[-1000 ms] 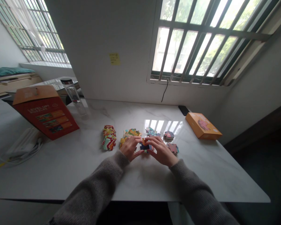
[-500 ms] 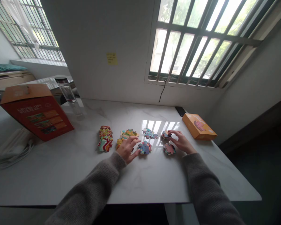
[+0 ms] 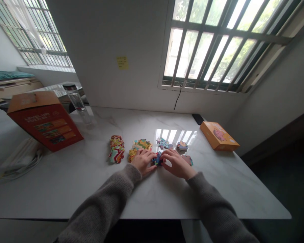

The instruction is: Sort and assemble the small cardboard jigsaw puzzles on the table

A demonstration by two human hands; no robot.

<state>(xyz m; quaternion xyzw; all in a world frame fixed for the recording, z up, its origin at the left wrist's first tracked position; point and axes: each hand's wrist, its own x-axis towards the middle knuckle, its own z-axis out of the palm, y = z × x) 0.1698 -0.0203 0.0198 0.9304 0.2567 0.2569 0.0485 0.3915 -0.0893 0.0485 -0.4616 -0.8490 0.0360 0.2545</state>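
Both of my hands close in on a small pile of blue puzzle pieces (image 3: 157, 159) at the middle of the table. My left hand (image 3: 144, 161) grips its left side between thumb and fingers. From the right, my right hand (image 3: 176, 162) curls its fingers and thumb round the opposite edge. Behind the pile lie pale blue puzzle pieces (image 3: 164, 143). A stack of puzzle pieces (image 3: 182, 146) stands farther right, and pinkish puzzle pieces (image 3: 188, 159) are partly covered by my right hand. Yellow puzzle pieces (image 3: 142, 144) show beyond my left hand.
Red and green puzzle pieces (image 3: 117, 150) lie to the left. An orange box (image 3: 219, 135) and a black phone (image 3: 198, 118) are at the right back. At the left stand a red puzzle box (image 3: 48, 123) and a clear bottle (image 3: 76, 99), with white cables (image 3: 27, 165) in front.
My right hand has left the stack at the right and moved left to the blue pile. My left hand has closed on that pile too. The view has shifted slightly.
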